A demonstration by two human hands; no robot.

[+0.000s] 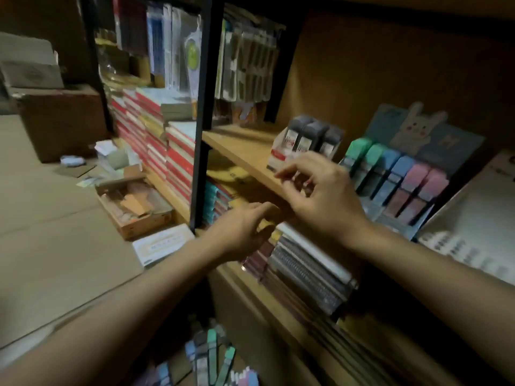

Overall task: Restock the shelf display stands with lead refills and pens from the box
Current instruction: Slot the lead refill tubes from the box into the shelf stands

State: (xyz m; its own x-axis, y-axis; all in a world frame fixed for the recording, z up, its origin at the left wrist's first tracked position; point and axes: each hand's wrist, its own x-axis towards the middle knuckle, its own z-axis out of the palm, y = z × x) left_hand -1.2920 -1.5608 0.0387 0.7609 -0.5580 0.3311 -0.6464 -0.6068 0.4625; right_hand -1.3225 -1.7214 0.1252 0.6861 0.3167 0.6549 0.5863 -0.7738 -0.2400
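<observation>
My right hand (317, 190) hovers at the front edge of the wooden shelf (239, 149), just before a small display stand of dark lead-refill cases (306, 140). Its fingers are curled; motion blur hides whether they pinch anything. My left hand (242, 229) reaches in lower, under the shelf edge, with loosely bent fingers and nothing visible in it. To the right stands a tiered display of pastel green, blue and pink refill cases (398, 179) with a rabbit card behind it. More pastel cases (209, 355) lie at the bottom, near my left forearm.
A black metal upright (203, 107) divides the shelving. Stacked red-and-white booklets (156, 135) fill the left bay, and hanging blister packs (245, 59) sit above. Notebooks (306, 268) are on the lower shelf. A shallow cardboard tray (133, 207) and brown boxes (61, 118) rest on the floor.
</observation>
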